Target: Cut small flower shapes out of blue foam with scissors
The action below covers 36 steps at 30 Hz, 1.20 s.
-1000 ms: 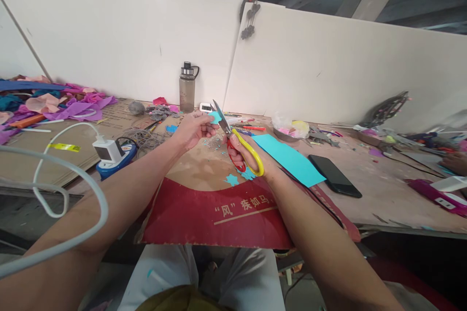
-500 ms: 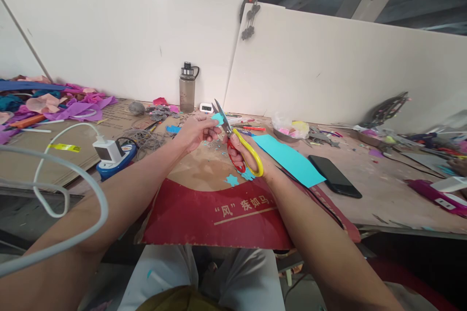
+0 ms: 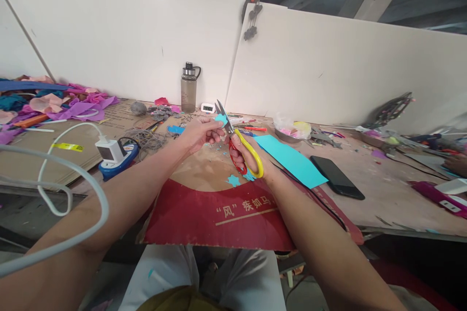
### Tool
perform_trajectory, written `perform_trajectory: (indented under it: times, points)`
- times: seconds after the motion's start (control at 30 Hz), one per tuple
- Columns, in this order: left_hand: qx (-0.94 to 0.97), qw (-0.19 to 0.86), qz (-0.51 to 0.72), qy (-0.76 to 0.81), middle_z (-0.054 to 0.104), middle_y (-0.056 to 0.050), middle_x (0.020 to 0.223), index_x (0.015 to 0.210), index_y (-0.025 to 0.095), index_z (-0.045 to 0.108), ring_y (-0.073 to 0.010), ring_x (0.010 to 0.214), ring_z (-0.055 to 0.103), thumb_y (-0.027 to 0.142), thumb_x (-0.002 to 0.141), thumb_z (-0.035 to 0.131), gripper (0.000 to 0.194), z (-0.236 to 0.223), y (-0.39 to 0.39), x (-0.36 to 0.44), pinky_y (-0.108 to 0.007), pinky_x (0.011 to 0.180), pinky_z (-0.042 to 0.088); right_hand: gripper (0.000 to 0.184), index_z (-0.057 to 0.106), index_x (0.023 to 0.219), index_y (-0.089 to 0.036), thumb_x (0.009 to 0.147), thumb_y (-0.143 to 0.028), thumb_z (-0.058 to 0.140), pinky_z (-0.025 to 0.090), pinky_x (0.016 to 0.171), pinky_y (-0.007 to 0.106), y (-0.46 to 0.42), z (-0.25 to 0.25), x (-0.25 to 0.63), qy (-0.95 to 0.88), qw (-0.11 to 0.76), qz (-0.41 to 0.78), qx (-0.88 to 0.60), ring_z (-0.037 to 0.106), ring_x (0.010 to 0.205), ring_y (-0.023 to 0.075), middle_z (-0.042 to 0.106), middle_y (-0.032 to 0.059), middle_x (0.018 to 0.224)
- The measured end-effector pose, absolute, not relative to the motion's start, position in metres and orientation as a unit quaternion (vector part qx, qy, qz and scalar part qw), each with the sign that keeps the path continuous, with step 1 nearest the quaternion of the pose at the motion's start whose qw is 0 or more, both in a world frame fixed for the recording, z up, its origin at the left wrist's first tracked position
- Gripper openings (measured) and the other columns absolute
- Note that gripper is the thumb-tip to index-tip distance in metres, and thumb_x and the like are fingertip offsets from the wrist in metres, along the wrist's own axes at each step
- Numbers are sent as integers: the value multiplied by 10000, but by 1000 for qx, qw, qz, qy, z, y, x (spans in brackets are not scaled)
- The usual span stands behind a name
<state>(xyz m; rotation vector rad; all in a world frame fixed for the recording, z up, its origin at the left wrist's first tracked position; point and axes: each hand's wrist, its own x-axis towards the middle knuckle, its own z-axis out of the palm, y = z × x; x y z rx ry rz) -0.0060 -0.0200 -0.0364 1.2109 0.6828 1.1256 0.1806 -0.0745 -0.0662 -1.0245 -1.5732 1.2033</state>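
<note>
My left hand (image 3: 206,133) pinches a small turquoise paper piece (image 3: 220,119) between thumb and fingers. In my right hand (image 3: 239,150) is a pair of scissors (image 3: 248,148) with one yellow and one red handle loop; its blades point up and away, right beside the paper piece, nearly closed. Below my hands, a turquoise paper star-like cutout (image 3: 233,181) lies on the board, with more turquoise cutouts (image 3: 250,175) partly hidden behind my right hand. A turquoise paper sheet (image 3: 292,160) rests to the right of my right wrist.
Right of the sheet lies a black phone (image 3: 337,177). A water bottle (image 3: 188,88) and a small white digital display (image 3: 207,108) stand by the white partition. At left are a blue power strip (image 3: 118,167) with a white charger and a looping white cable (image 3: 98,214). Red-printed cardboard (image 3: 204,218) covers the table's front.
The scissor blades have drawn closer together beside the paper piece, which has turned slightly in my left hand. The whole view has shifted a little.
</note>
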Motion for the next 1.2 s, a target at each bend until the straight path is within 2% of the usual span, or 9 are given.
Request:
perform_trajectory:
  times: [0.27,0.47,0.63,0.77,0.87,1.0,1.1,1.2]
  points:
    - [502,614,525,309,777,-88,754,754,118,696,-124,636,711,24,771,778,126,-29,-28,-2,-235,617,512,730,522,998,-242,810,-933,663,322,374,241,-68,-69,182,-618,483,460,-416,343,429,75,425,-100,632]
    - [571,564,499,328,712,-31,628,638,173,579,-81,507,592,9,721,738,243,-37,-21,-2,-211,541,429,623,525,1045,-255,855,-808,738,340,432,252,-57,-73,183,-608,556,415,-385,364,499,87,414,-89,672]
    - [640,562,411,326,714,-35,621,633,185,564,-75,481,557,30,698,730,235,-43,-21,-2,-212,509,385,646,523,1187,-282,794,-642,889,359,461,253,-50,-75,189,-617,600,356,-363,424,517,82,521,-92,753]
    - [651,569,393,313,707,-39,613,622,181,574,-67,470,526,81,702,784,246,-42,-23,-2,-213,507,364,604,532,1161,-277,793,-577,905,379,459,258,-48,-77,190,-636,579,379,-342,442,497,75,580,-80,787]
    - [637,569,416,311,678,-24,595,634,170,629,-61,455,487,131,727,817,213,-41,-23,-1,-216,494,353,596,534,1129,-271,783,-579,910,366,452,259,-50,-78,188,-640,579,377,-338,428,486,78,541,-89,746]
    - [615,553,457,328,579,16,527,602,168,617,-53,451,463,175,745,862,284,-39,-21,-2,-200,477,345,562,532,1179,-272,873,-659,802,383,472,276,-51,-75,187,-634,574,378,-353,427,494,96,470,-91,720]
    - [586,565,480,326,618,-8,553,615,171,602,-83,480,553,181,752,856,288,-34,-21,-5,-203,483,404,562,553,1165,-259,904,-728,721,377,510,286,-52,-71,190,-657,548,358,-375,431,584,124,459,-56,761]
    - [567,579,494,316,684,-34,618,673,154,637,-87,471,582,175,762,828,212,-26,-22,-8,-203,472,426,558,594,1146,-230,928,-737,680,432,597,316,-57,-67,194,-699,490,345,-390,488,719,171,510,-6,819]
